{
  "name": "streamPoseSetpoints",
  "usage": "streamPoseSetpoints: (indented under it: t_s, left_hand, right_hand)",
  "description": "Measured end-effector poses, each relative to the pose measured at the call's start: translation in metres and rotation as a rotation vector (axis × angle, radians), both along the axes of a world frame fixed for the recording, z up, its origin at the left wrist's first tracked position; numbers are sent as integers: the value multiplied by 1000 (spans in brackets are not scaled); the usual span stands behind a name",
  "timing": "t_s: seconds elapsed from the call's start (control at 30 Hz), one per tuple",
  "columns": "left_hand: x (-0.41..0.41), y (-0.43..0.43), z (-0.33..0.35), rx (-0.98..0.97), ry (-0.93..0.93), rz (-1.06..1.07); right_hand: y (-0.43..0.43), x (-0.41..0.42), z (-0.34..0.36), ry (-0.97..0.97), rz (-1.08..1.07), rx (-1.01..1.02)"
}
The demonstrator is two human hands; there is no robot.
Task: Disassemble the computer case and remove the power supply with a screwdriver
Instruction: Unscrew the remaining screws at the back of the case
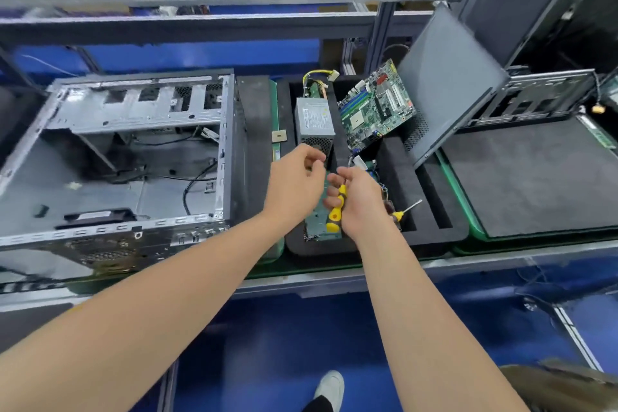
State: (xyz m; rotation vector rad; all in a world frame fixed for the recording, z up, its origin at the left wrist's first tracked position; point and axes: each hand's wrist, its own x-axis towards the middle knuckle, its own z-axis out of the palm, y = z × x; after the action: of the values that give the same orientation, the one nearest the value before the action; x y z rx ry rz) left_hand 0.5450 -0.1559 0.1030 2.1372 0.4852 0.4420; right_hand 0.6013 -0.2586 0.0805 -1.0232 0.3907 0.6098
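Grey power supply (314, 120) just beyond right hand (359, 201) around yellow screwdriver (334, 216) and left hand (294, 186), curled, hold unclear.

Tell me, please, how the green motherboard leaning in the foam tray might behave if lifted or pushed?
The motherboard is a thin flat board, so probably light and stiff. Its face is crowded with exposed sockets and chips, so likely fragile. It stands tilted in the foam tray, so a push could tip it.

One open computer case (133, 110) is counted; one power supply (314, 122); one motherboard (376, 104); one side panel (448, 84); two screwdrivers are tallied, gripped screwdriver (335, 212) and loose screwdriver (409, 207); two hands are logged, left hand (296, 184), right hand (359, 201).
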Motion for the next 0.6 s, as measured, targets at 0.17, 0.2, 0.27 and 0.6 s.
streamPoseSetpoints:
  t_s: [0.17, 0.2, 0.27, 0.6]
  left_hand:
    - [-39, 51, 52, 29, -138, 6]
    - [-52, 63, 57, 26, -145, 20]
    - [-78, 87, 61, 3, -154, 53]
    - [-233, 194, 46, -108, -200, 91]
  right_hand:
    - [47, -33, 41, -180, 105, 163]
    - [57, -42, 47, -206, 130, 184]
    - [77, -65, 56, -253, 186, 192]
    - [176, -202, 65, -389, 349, 54]
